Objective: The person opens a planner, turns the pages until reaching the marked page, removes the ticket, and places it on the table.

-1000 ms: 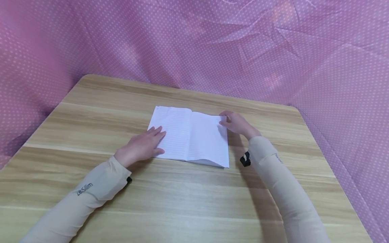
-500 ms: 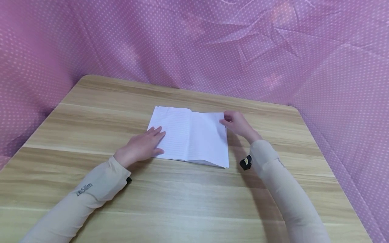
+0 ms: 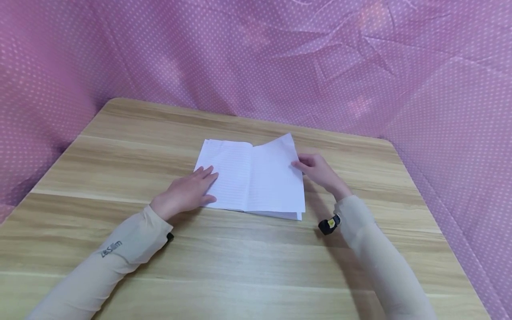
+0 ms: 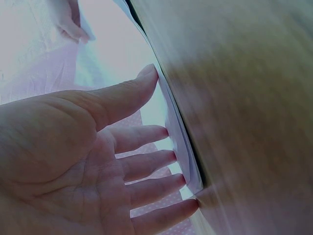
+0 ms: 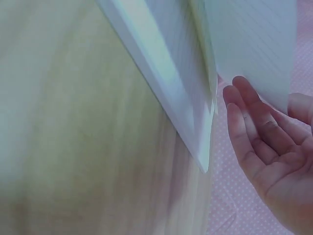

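In the head view we saw an open notebook [image 3: 249, 186] on the counter [image 3: 240, 275], our left hand [image 3: 186, 191] spread over its left page [image 3: 226, 173] toward nine o'clock and our right hand [image 3: 320, 173] pinching a raised leaf [image 3: 276, 178] at three. In the left wrist view our straight fingers [image 4: 149, 164] met the notebook's edge toward four o'clock. In the right wrist view our thumb [image 5: 299, 105] gripped the leaf's edge at three.

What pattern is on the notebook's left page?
The left page is white with thin ruled lines across it, showing best in the head view.
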Tool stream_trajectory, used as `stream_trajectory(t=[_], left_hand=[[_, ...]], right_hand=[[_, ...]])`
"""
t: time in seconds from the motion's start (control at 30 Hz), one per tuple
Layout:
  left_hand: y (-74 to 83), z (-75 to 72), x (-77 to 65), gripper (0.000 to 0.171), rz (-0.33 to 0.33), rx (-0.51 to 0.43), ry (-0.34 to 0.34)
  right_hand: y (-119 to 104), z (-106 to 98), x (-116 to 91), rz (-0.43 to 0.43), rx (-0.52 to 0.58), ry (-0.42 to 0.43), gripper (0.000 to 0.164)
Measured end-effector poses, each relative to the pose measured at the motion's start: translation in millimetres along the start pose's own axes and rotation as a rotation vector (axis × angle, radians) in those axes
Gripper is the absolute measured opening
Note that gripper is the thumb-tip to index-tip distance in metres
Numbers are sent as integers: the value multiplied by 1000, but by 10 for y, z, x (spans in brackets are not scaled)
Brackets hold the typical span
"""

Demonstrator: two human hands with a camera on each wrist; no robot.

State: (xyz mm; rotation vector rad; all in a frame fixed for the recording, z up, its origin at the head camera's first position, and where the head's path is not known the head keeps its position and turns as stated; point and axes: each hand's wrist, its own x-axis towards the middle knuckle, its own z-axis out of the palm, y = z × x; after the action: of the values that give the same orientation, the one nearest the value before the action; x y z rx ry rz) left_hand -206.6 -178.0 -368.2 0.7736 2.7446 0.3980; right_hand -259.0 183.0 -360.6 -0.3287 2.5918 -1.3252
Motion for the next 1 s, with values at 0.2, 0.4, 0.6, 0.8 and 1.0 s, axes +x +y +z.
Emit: stream_trajectory(t=[0.2,0.4,0.6,0.8,1.0], left_hand=[[-4,-11,4,65,-4,-8,-4],[-11,-14,3,65,-4,-8,-9],[3,-28,-3,64,-4,-3,-10],[5,-29,-5,63,-8,2,-13],[-23,-31,17,65,-10,5,-13]], right_hand=[[-49,47,-167,11,86,-18,36],[-158,122,-295,-40,118,-21,41],[-316,206,-377,-87,202,-76,45],[-428,313,-412,-105,215,-146,51],[-498,429,-402,-183,201,-167,48]])
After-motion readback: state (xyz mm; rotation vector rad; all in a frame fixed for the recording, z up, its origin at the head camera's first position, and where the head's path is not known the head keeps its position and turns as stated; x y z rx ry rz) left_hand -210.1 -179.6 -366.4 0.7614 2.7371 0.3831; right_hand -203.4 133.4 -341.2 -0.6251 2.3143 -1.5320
